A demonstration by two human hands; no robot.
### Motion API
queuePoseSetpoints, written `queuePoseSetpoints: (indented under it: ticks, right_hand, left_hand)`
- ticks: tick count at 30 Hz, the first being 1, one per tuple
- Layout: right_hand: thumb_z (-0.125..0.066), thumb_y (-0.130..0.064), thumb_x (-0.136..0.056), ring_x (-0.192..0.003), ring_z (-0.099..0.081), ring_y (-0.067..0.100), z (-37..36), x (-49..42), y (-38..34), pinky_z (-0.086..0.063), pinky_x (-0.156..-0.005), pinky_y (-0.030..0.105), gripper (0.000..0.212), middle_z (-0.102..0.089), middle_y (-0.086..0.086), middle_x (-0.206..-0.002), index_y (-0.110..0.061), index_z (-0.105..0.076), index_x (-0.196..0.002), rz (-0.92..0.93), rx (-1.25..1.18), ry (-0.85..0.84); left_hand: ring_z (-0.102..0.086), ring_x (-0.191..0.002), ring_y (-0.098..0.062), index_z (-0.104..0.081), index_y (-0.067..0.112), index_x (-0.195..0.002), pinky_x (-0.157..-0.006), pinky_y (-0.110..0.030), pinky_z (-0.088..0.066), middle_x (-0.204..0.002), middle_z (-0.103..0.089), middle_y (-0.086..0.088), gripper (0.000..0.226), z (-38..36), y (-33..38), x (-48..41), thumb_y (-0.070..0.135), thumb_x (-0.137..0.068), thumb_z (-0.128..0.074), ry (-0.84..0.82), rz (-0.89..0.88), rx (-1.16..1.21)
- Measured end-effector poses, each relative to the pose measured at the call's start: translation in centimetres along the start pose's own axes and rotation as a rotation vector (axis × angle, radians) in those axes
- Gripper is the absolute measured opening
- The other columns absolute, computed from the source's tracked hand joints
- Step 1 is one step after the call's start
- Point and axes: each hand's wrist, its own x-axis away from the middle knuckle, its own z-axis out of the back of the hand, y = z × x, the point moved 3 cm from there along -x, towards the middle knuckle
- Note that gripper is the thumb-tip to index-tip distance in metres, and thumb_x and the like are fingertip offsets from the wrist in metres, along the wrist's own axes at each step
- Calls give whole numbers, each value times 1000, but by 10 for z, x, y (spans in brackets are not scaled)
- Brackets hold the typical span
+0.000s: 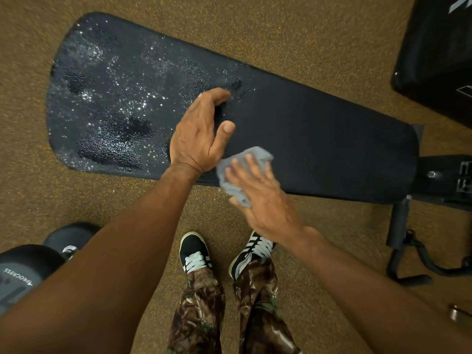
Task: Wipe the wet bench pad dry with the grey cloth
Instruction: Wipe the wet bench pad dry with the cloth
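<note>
R hand (265, 200) presses grey cloth (256, 154) on bench pad (319, 139); grey equip (20, 279) reads PROGRESS

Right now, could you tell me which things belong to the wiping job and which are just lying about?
Job: bench pad, wet at its wide end; grey cloth under the right hand.
Lying about: dumbbell, second black pad, bench frame.

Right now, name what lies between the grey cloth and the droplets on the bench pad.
The left hand, resting on the bench pad, lies between the grey cloth and the droplets; the head view shows it.
</note>
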Motion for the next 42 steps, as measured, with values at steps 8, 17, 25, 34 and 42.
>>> queuePoseSetpoints:
  ticks: [8, 17, 25, 34, 42]
  right_hand:
    - [-60, -27, -97, -154, -10, 20, 4, 15, 22, -10, -125, 46, 62, -24, 1, -163, -15, -34, -153, 191, 145, -66]
    - [-43, -36, -102, -154, -7, 17, -1, 34, 23, -5, -125, 43, 56, -22, 0, -163, -18, -28, -153, 152, 135, -72]
    - [-33, -42, -104, -153, -14, 27, -17, 19, -8, -11, -123, 51, 56, -26, 6, -162, -13, -27, -152, 50, 137, 28]
    - [-28, -44, -104, -153, -10, 26, -8, 14, -1, -4, -123, 48, 57, -23, 7, -161, -12, -28, -152, -53, 134, 61]
    - [-45, -30, -97, -154, -7, 23, -8, 33, 15, -5, -124, 46, 63, -18, 3, -164, -13, -28, -155, 189, 262, -67]
  left_hand:
    - [-60, -123, -18, -49, 6, -136, -99, -19, -41, -131, -64, -7, 87, 0, 0, 0, 75, -96, -15, 4, 19, 21]
    - [-61, -122, -24, -47, 7, -136, -98, -41, -49, -130, -63, -9, 86, 1, 2, 0, 77, -95, -21, -10, 6, -15]
    - [-61, -121, -23, -47, 8, -135, -97, -37, -48, -129, -63, -8, 83, 0, 1, 1, 76, -96, -20, 0, 1, -30]
    - [-61, -122, -22, -47, 8, -135, -98, -37, -48, -130, -63, -8, 81, -1, 2, 0, 74, -97, -19, 6, 9, -15]
    - [-60, -124, -19, -48, 8, -135, -99, -30, -44, -132, -63, -6, 80, 0, 0, 0, 71, -99, -17, 15, 22, 12]
